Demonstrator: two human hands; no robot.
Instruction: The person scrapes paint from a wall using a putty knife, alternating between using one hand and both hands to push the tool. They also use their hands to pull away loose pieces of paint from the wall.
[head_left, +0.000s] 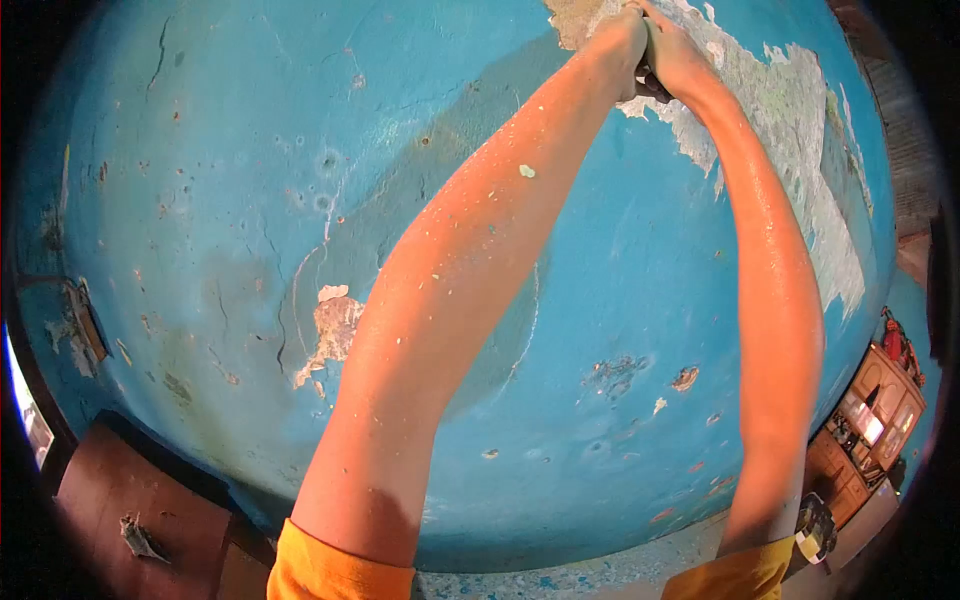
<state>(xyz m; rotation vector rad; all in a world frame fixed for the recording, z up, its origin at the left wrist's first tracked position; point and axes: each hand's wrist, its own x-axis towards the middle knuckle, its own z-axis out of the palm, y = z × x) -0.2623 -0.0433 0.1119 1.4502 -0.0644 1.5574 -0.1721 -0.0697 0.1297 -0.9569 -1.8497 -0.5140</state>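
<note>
Both my arms reach up a blue painted wall (pixel 620 300) with a large peeled patch (pixel 780 120) of bare grey plaster. My left hand (pixel 622 42) and my right hand (pixel 676 58) come together at the lower left edge of this patch, near the top of the view. Both look closed, with the fingers mostly turned away from me. Whatever they grip is hidden behind them; only a dark shape in shadow shows below the hands. Small paint flakes stick to my left forearm (pixel 460 250).
A smaller peeled spot (pixel 335 325) and cracks mark the wall at the left. A brown wooden surface (pixel 140 510) with a crumpled scrap (pixel 142 538) lies at lower left. Paint chips litter the ledge or floor (pixel 560 582) along the wall's foot. A wooden cabinet (pixel 875 410) stands at right.
</note>
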